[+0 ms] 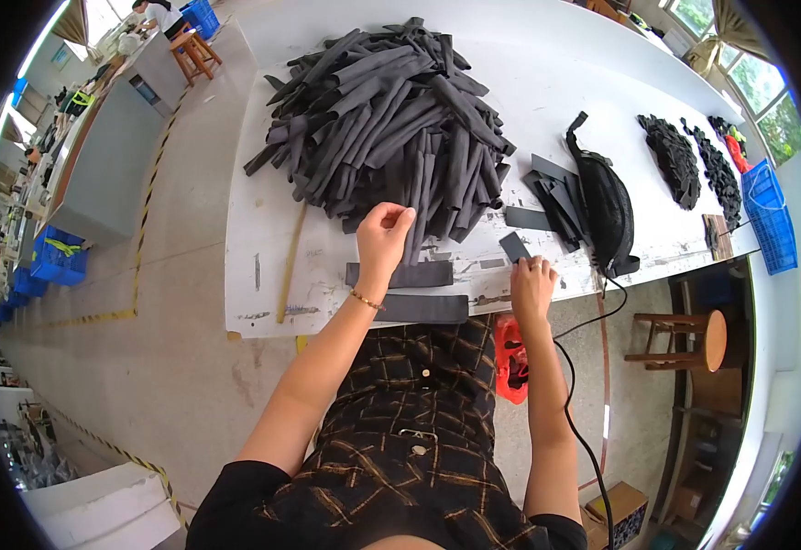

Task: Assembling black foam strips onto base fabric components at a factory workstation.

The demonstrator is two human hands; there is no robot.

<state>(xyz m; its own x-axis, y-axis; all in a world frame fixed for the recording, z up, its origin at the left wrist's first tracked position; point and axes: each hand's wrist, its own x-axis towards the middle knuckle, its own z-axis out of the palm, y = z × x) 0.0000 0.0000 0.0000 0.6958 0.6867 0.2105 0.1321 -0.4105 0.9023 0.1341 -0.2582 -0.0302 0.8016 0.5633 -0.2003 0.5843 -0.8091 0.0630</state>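
The left grip [384, 229] pinched a strip from the dark fabric pile [387, 119] at twelve o'clock; the right grip [531, 282] held a small dark piece [514, 246] on the counter [263, 220].

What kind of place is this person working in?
Most likely a sewing or bag-making workshop. A white worktable carries a big heap of dark fabric strips, a black waist bag lies nearby, and blue plastic crates and more long benches stand around the room.
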